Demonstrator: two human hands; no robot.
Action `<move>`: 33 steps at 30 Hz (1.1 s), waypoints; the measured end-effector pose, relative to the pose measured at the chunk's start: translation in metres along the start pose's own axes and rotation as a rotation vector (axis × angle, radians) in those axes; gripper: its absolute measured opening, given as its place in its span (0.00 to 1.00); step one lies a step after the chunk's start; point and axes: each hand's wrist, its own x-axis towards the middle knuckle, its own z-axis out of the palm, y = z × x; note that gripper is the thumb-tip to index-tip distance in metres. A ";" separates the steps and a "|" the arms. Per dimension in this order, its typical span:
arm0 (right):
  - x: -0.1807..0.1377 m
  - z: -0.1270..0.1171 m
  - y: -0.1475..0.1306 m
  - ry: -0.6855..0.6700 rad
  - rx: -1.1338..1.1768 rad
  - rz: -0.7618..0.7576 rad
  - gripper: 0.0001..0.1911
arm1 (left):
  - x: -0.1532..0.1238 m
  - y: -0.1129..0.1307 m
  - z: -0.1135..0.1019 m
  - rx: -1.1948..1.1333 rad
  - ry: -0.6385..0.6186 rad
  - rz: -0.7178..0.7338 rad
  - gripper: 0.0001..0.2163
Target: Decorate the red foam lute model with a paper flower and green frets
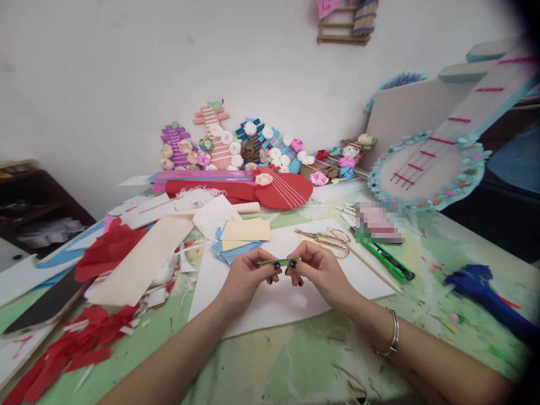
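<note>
A narrow strip of green paper [273, 262] is pinched at both ends between my two hands, above a white sheet [257, 309]. My left hand [248, 273] closes thumb and fingers on its left end. On the right end, my right hand [318, 270] does the same. Gold-handled scissors [333, 239] lie just beyond my right hand, blades partly apart. Beyond my left hand, yellow paper pieces [247, 229] rest on blue paper pieces [232, 253]. A thin wooden stick [373, 270] lies to the right of my right hand.
A green box cutter [386, 259] and a blue glue gun [489, 292] lie to the right. Red crepe paper [107, 247] and a cream strip [143, 259] cover the left. Flower-decorated miniature instruments [219, 140] line the wall; a large banjo-like model [426, 163] leans at right.
</note>
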 end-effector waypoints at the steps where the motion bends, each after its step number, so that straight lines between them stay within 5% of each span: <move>1: 0.000 0.000 0.001 0.008 -0.001 0.004 0.02 | 0.000 0.000 0.000 0.015 0.002 0.001 0.02; 18: 0.002 0.003 0.008 0.127 0.180 0.150 0.02 | -0.002 0.000 0.006 0.075 0.022 0.061 0.04; 33: 0.000 0.008 0.007 0.028 0.394 0.151 0.03 | 0.001 -0.001 0.005 -0.146 0.056 -0.074 0.05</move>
